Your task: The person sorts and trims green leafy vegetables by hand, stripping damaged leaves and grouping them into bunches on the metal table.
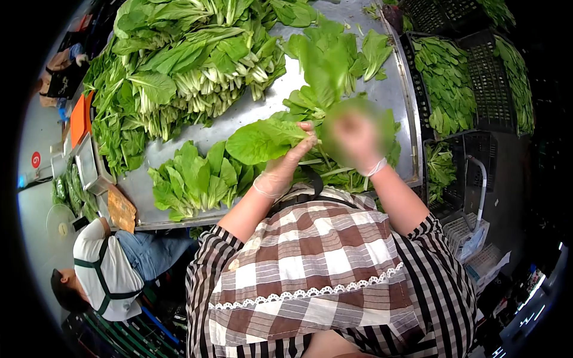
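Gripping a leafy green (259, 141) in the left hand (287, 165) above a metal table (246, 114), facing heaped greens (185, 68) at far left. Cannot tell the grip of the blurred right hand (360, 136).

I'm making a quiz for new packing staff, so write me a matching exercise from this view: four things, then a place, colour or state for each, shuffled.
Things
1. Left hand
2. Large heap of greens
3. Apron
4. Black crates

Descriptions
A. Past the right edge of the metal table
B. Gripping leafy greens
C. Brown-and-white check
D. On the table, toward the picture's upper left

Pairs: 1-B, 2-D, 3-C, 4-A
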`<state>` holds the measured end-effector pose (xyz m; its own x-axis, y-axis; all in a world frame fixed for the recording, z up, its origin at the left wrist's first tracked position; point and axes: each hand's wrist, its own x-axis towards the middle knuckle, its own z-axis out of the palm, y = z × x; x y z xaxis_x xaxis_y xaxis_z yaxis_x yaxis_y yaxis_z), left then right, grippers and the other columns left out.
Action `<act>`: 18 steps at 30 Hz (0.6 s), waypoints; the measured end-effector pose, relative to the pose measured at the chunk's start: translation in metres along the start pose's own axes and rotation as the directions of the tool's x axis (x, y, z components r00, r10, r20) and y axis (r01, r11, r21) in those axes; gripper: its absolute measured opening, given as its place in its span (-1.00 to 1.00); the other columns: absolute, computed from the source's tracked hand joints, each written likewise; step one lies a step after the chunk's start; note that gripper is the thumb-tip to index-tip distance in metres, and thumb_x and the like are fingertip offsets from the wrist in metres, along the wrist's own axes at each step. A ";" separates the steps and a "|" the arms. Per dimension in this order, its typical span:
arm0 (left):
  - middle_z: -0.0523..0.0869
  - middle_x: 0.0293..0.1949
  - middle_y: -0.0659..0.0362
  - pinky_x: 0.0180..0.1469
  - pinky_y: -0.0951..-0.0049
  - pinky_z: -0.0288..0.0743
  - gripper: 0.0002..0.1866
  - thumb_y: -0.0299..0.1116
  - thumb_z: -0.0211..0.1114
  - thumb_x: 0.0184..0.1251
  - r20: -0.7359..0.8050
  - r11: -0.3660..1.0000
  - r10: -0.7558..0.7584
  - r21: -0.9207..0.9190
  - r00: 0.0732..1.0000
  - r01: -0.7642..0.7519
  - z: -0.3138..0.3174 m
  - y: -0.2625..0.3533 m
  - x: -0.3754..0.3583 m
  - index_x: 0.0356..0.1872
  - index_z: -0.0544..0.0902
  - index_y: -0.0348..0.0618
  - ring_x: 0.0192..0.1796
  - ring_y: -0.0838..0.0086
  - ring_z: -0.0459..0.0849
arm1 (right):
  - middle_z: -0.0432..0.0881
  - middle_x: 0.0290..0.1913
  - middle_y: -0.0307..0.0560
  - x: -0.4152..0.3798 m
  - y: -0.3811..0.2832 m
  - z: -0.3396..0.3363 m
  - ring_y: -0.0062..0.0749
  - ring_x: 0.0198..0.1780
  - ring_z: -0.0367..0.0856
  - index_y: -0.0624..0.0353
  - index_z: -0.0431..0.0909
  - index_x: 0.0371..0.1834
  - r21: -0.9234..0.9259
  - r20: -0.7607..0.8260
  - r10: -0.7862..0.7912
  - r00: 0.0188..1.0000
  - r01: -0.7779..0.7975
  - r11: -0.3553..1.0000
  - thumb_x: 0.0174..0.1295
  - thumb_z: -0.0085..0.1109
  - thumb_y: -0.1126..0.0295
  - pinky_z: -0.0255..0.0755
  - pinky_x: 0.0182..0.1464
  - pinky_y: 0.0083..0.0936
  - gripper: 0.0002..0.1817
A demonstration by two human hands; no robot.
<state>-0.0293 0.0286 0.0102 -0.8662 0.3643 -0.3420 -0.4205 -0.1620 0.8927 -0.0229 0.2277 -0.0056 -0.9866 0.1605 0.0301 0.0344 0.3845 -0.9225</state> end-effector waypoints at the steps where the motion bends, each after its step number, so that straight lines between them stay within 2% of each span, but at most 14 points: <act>1: 0.58 0.00 0.23 0.23 0.46 0.36 -0.69 -0.28 0.28 0.38 -0.058 1.000 -0.028 -0.011 0.998 0.028 0.005 0.005 -0.004 0.05 0.55 -0.19 0.09 0.49 0.51 | 0.68 -0.41 -0.18 -0.005 0.002 0.005 -0.58 -0.43 0.65 0.21 0.59 -0.35 -0.082 0.038 -0.130 0.991 0.133 0.988 0.12 0.43 0.44 0.52 -0.39 -0.61 -0.83; 2: 0.61 -0.02 0.24 0.22 0.45 0.37 -0.69 -0.28 0.32 0.36 -0.114 0.998 -0.056 -0.023 0.992 0.054 0.007 0.010 -0.008 0.03 0.58 -0.20 0.07 0.49 0.53 | 0.68 -0.41 -0.17 -0.010 0.005 0.010 -0.55 -0.43 0.66 0.18 0.60 -0.36 -0.159 0.076 -0.260 0.963 0.269 0.950 0.10 0.44 0.45 0.54 -0.38 -0.58 -0.84; 3: 0.66 0.01 0.21 0.21 0.42 0.39 -0.62 -0.33 0.40 0.28 -0.126 0.985 -0.172 -0.048 0.977 0.167 0.005 0.014 -0.011 0.07 0.60 -0.23 0.07 0.50 0.55 | 0.68 -0.42 -0.17 -0.014 0.007 0.015 -0.51 -0.42 0.68 0.16 0.60 -0.38 -0.224 0.111 -0.383 0.917 0.399 0.889 0.09 0.44 0.46 0.55 -0.37 -0.55 -0.84; 6: 0.71 -0.05 0.21 0.12 0.45 0.46 -0.64 -0.29 0.45 0.23 -0.269 0.994 -0.109 -0.038 0.957 0.103 -0.002 -0.006 -0.007 -0.01 0.66 -0.24 0.00 0.51 0.62 | 0.69 -0.40 -0.17 -0.023 0.011 0.024 -0.50 -0.39 0.68 0.18 0.60 -0.37 -0.169 0.169 -0.468 0.868 0.493 0.854 0.12 0.41 0.49 0.56 -0.31 -0.51 -0.87; 7: 0.71 -0.05 0.21 0.14 0.44 0.46 -0.63 -0.30 0.44 0.23 -0.295 0.989 -0.138 -0.089 0.945 0.116 -0.005 -0.011 -0.009 0.00 0.65 -0.24 0.00 0.51 0.62 | 0.70 -0.39 -0.19 -0.025 0.011 0.025 -0.51 -0.39 0.68 0.19 0.61 -0.37 -0.148 0.188 -0.481 0.856 0.509 0.848 0.13 0.40 0.50 0.55 -0.30 -0.51 -0.88; 9: 0.70 -0.01 0.19 0.18 0.42 0.43 -0.64 -0.32 0.43 0.25 -0.315 0.979 -0.183 -0.147 0.931 0.142 -0.003 -0.004 -0.013 0.02 0.65 -0.24 0.04 0.50 0.61 | 0.71 -0.38 -0.19 -0.029 0.006 0.024 -0.55 -0.38 0.66 0.21 0.63 -0.33 -0.021 0.149 -0.419 0.896 0.427 0.904 0.18 0.39 0.49 0.54 -0.29 -0.54 -0.90; 11: 0.68 0.02 0.18 0.22 0.41 0.40 -0.64 -0.34 0.40 0.26 -0.278 0.964 -0.214 -0.213 0.936 0.157 -0.006 -0.004 -0.015 0.05 0.64 -0.24 0.08 0.48 0.59 | 0.71 -0.36 -0.20 -0.030 0.005 0.022 -0.59 -0.36 0.64 0.24 0.65 -0.28 0.256 0.178 -0.164 0.970 0.115 0.960 0.21 0.37 0.48 0.52 -0.28 -0.57 -0.90; 12: 0.68 0.04 0.18 0.24 0.40 0.39 -0.64 -0.35 0.39 0.27 -0.233 0.955 -0.219 -0.249 0.948 0.160 -0.010 -0.009 -0.016 0.06 0.63 -0.24 0.10 0.48 0.58 | 0.71 -0.34 -0.20 -0.028 0.007 0.021 -0.61 -0.35 0.62 0.26 0.65 -0.25 0.436 0.269 0.049 0.962 -0.167 0.885 0.22 0.37 0.47 0.51 -0.28 -0.59 -0.88; 13: 0.67 0.05 0.17 0.27 0.39 0.37 -0.64 -0.36 0.37 0.28 -0.186 0.945 -0.222 -0.285 0.957 0.164 -0.011 -0.011 -0.016 0.08 0.62 -0.24 0.12 0.47 0.57 | 0.71 -0.33 -0.20 -0.027 0.008 0.020 -0.62 -0.34 0.61 0.28 0.66 -0.23 0.561 0.393 0.231 0.890 -0.431 0.707 0.24 0.37 0.47 0.51 -0.27 -0.62 -0.87; 14: 0.66 0.06 0.17 0.28 0.38 0.35 -0.63 -0.36 0.36 0.29 -0.166 0.951 -0.199 -0.270 0.966 0.149 -0.010 -0.008 -0.017 0.09 0.61 -0.24 0.13 0.47 0.56 | 0.70 -0.32 -0.20 -0.025 0.009 0.020 -0.63 -0.33 0.61 0.29 0.66 -0.20 0.465 0.340 0.039 0.940 -0.204 0.862 0.24 0.37 0.47 0.51 -0.25 -0.63 -0.85; 15: 0.65 0.08 0.17 0.30 0.38 0.34 -0.63 -0.36 0.35 0.30 -0.147 0.958 -0.175 -0.254 0.974 0.134 -0.008 -0.003 -0.019 0.10 0.61 -0.24 0.15 0.46 0.55 | 0.70 -0.31 -0.20 -0.024 0.010 0.020 -0.64 -0.32 0.60 0.30 0.66 -0.17 0.344 0.313 -0.164 0.935 0.049 0.938 0.24 0.36 0.47 0.51 -0.24 -0.65 -0.84; 17: 0.65 0.08 0.17 0.32 0.38 0.32 -0.63 -0.34 0.33 0.32 -0.108 0.965 -0.159 -0.228 0.981 0.131 -0.008 -0.004 -0.020 0.11 0.60 -0.24 0.16 0.46 0.55 | 0.69 -0.30 -0.21 -0.024 0.007 0.020 -0.66 -0.31 0.59 0.31 0.66 -0.13 0.281 0.350 -0.196 0.916 0.097 0.955 0.25 0.36 0.46 0.51 -0.22 -0.67 -0.81; 18: 0.65 0.08 0.18 0.32 0.38 0.31 -0.62 -0.33 0.33 0.32 -0.090 0.966 -0.164 -0.218 0.982 0.141 -0.011 -0.011 -0.018 0.11 0.60 -0.24 0.15 0.46 0.55 | 0.69 -0.29 -0.22 -0.023 0.002 0.020 -0.66 -0.31 0.58 0.30 0.66 -0.12 0.340 0.397 -0.031 0.917 -0.115 0.933 0.25 0.36 0.46 0.51 -0.21 -0.67 -0.81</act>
<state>-0.0127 0.0135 0.0035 -0.8063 0.3020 -0.5087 -0.5872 -0.3046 0.7499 -0.0029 0.2068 -0.0158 -0.9694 -0.2258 -0.0962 0.0916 0.0308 -0.9953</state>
